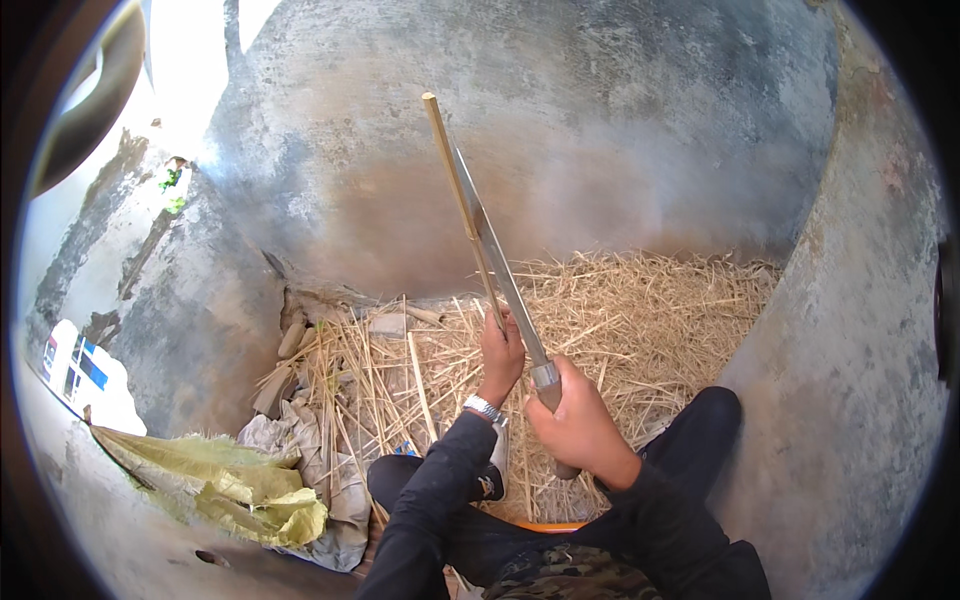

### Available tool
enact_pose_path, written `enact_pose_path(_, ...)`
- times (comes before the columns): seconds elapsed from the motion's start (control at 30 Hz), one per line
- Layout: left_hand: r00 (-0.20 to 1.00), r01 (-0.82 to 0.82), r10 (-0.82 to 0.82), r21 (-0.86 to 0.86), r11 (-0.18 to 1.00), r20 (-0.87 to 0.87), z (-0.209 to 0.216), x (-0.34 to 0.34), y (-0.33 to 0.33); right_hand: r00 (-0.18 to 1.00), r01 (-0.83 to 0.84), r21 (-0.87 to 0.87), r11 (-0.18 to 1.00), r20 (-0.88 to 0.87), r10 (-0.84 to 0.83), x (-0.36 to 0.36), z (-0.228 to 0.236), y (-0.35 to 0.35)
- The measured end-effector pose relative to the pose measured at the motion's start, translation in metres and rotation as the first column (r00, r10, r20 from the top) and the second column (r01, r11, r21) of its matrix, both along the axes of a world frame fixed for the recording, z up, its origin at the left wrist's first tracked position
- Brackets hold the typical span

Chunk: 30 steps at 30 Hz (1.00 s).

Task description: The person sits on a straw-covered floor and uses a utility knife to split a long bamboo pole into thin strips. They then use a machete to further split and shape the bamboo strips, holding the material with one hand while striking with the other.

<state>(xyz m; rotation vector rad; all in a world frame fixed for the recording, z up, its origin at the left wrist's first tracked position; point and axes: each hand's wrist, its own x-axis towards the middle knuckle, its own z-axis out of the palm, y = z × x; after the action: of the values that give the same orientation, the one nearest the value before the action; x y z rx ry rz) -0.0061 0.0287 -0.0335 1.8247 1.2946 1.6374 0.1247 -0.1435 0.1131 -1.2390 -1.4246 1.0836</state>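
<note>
My left hand (501,358), with a silver watch at its wrist, is closed round the lower end of a thin bamboo stick (450,165). The stick slants up and away to the left, its far part thicker than the end in my fingers. My right hand (584,422) grips the wooden handle of a long-bladed knife (517,302). The blade runs alongside the stick on its right, with its tip close against the upper part. Whether the edge touches the wood I cannot tell.
Straw-like shavings (650,320) cover the floor ahead. Split strips (415,370) and rubble lie to the left, beside a torn yellow-green sack (235,485). A rough grey wall (560,120) stands close in front, another (850,330) at the right. Something orange (550,526) shows beneath my legs.
</note>
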Motion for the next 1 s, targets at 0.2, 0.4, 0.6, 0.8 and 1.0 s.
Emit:
enact_pose_path(0.2, 0.918, -0.393, 0.365, 0.248, 0.885, 0.152, -0.032, 0.014, 0.004, 0.999, -0.040, 0.068, 0.997, 0.020, 0.039, -0.011, 0.018, -0.006)
enact_pose_path(0.4, 0.949, -0.295, 0.281, 0.087, 0.951, 0.145, -0.030, 0.006, 0.000, 0.988, -0.135, -0.136, 0.982, 0.051, 0.143, 0.004, 0.034, -0.015)
enact_pose_path(0.6, 0.958, -0.277, 0.263, 0.124, 0.953, 0.113, -0.021, 0.007, -0.006, 0.979, -0.124, -0.146, 0.981, 0.144, 0.145, 0.009, -0.006, -0.002)
enact_pose_path(0.8, 0.945, -0.321, 0.300, 0.181, 0.930, 0.132, -0.026, 0.002, 0.000, 0.987, -0.153, -0.024, 0.988, 0.055, 0.154, 0.006, 0.024, -0.012)
enact_pose_path(1.0, 0.966, -0.251, 0.230, 0.207, 0.946, 0.120, -0.045, -0.009, 0.015, 0.979, -0.200, -0.120, 0.972, 0.008, 0.203, 0.005, 0.008, -0.002)
